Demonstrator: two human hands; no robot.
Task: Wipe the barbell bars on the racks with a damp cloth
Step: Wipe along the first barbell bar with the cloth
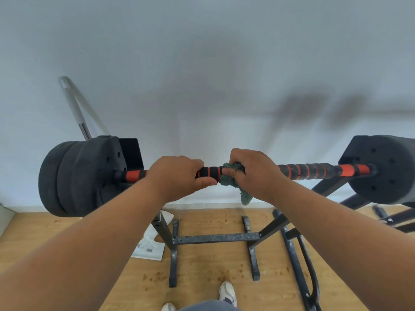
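Note:
A barbell bar [314, 171] with black and orange foam grip lies level across a dark rack [215, 238]. Black weight plates [74, 178] sit on its left end, and more plates [386, 169] on its right end. My left hand [177, 176] grips the bar left of centre, fingers curled over the top and thumb underneath. Right beside it, my right hand [256, 173] holds a grey-green cloth [233, 180] wrapped round the bar. A tail of the cloth hangs down below the bar.
A white wall stands close behind the bar. A mop handle [74, 108] leans on the wall at the left, its white head [152, 243] on the wooden floor. Another dark frame [301, 265] lies on the floor at the right. My shoes [228, 292] are below.

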